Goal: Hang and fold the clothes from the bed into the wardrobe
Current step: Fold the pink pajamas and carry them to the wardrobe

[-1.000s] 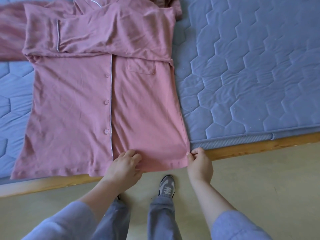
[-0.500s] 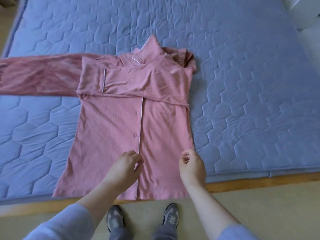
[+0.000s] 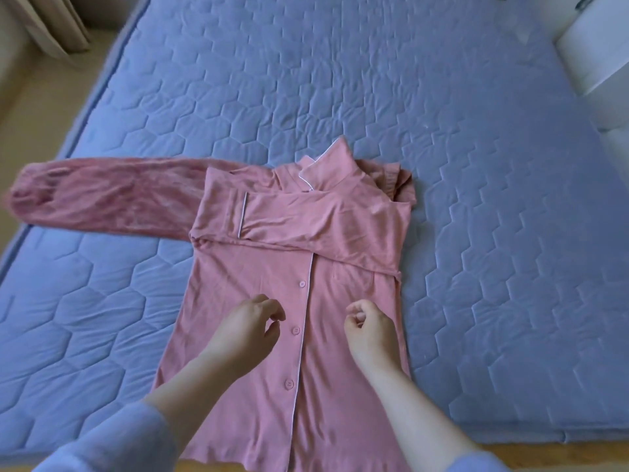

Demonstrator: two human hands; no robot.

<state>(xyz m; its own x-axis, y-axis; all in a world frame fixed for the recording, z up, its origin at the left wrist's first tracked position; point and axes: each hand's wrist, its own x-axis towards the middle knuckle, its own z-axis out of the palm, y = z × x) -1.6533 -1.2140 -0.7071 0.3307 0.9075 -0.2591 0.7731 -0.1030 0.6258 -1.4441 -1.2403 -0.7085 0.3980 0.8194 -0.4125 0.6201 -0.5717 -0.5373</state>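
Head view: shirt [image 3: 245, 274] flat on bed [image 3: 340, 80], near edge; one sleeve [image 3: 306, 216] folded across chest, other sleeve [image 3: 102, 195] stretched left. Over it, left hand [image 3: 246, 330] loosely curled, right hand [image 3: 369, 332] fisted, gripping nothing. Remaining, likely: other sleeve, body folds, wardrobe.

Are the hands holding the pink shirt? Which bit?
Nothing is held. The left hand and right hand hover over the pink shirt, fingers curled, gripping no fabric.

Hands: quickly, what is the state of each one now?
Left hand: open, loosely curled, holding nothing.
Right hand: closed, curled in, holding nothing.
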